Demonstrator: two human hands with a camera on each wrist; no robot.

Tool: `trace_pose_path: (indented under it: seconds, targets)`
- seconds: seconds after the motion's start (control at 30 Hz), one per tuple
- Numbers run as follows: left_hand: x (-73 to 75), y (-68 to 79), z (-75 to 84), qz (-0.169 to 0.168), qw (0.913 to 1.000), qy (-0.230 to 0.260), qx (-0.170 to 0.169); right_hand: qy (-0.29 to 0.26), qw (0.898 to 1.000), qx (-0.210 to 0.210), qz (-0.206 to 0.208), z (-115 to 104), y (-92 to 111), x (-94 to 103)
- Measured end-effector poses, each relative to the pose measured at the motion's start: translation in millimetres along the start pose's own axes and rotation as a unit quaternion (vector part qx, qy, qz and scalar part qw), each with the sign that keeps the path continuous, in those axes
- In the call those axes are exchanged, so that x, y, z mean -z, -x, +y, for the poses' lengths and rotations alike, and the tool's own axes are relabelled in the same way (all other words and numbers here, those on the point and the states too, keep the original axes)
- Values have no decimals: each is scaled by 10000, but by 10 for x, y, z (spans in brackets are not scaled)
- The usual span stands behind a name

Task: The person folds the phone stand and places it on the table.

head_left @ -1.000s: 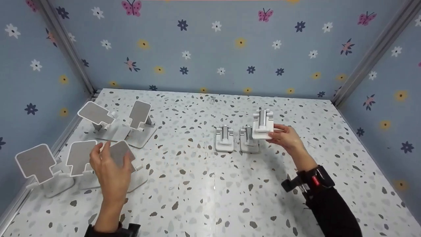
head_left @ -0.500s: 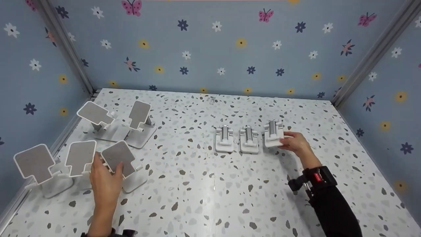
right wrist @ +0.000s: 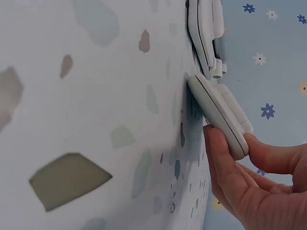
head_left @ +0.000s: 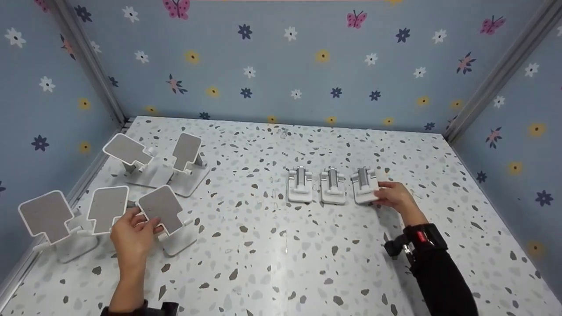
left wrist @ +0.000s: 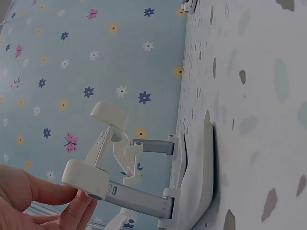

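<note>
My right hand (head_left: 397,197) pinches the near right corner of a folded white phone stand (head_left: 364,186). In the right wrist view this folded phone stand (right wrist: 218,112) is tilted, its near end raised off the table and its far edge down at the surface. Two more folded stands (head_left: 300,186) lie flat in a row to its left. On the left side, my left hand (head_left: 134,232) holds the lower left edge of an unfolded phone stand (head_left: 160,208), thumb on its grey-padded plate. The left wrist view shows my fingers against the white lip (left wrist: 86,179) of that stand.
Several other unfolded stands surround my left hand: one at far left (head_left: 46,217), one beside it (head_left: 107,210), and two behind (head_left: 186,151). Flower-patterned walls (head_left: 281,61) border the speckled table (head_left: 246,272) at the back and sides.
My right hand has carried the folded stand right and lowered it beside the other two. My left hand has come down from above the unfolded stands and taken hold of one.
</note>
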State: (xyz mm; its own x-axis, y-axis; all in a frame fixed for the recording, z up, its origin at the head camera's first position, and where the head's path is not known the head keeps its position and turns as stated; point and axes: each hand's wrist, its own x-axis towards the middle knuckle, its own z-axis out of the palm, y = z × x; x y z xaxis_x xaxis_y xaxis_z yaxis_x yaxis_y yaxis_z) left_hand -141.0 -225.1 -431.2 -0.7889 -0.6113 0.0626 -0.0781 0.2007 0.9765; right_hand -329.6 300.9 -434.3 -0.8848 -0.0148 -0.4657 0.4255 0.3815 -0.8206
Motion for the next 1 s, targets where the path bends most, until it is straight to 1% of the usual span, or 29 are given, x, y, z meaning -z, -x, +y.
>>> trace_pose_path:
  seconds: [0.17, 0.23, 0.37, 0.47, 0.57, 0.67, 0.8, 0.87, 0.9, 1.0]
  targets:
    - [-45, -7, 45, 24, 9984, 548, 128, -147, 9998, 42, 131, 22, -10, -14]
    - [-75, 7, 89, 0, 9973, 732, 104, -47, 9996, 59, 266, 30, -9, -25]
    - [-147, 58, 211, -122, 9968, 793, 4, 416, 9971, -106, 634, 62, -34, -34]
    - [-211, 105, 313, -266, 9963, 805, -103, 579, 9939, -282, 891, 91, -60, -36]
    - [-280, 151, 413, -439, 9946, 925, -194, 638, 9918, -342, 1057, 113, -76, -41]
    - [-371, 199, 508, -624, 9924, 1029, -243, 692, 9910, -273, 1116, 119, -71, -48]
    - [-527, 277, 622, -900, 9876, 1237, -338, 1041, 9862, -227, 1268, 96, -22, -63]
    - [-610, 316, 671, -1064, 9842, 1357, -396, 1318, 9809, -76, 1432, 73, 29, -80]
    - [-653, 334, 693, -1134, 9827, 1398, -433, 1435, 9777, 69, 1530, 59, 61, -95]
    - [-779, 383, 740, -1336, 9794, 1440, -471, 1585, 9691, 640, 1781, 4, 172, -183]
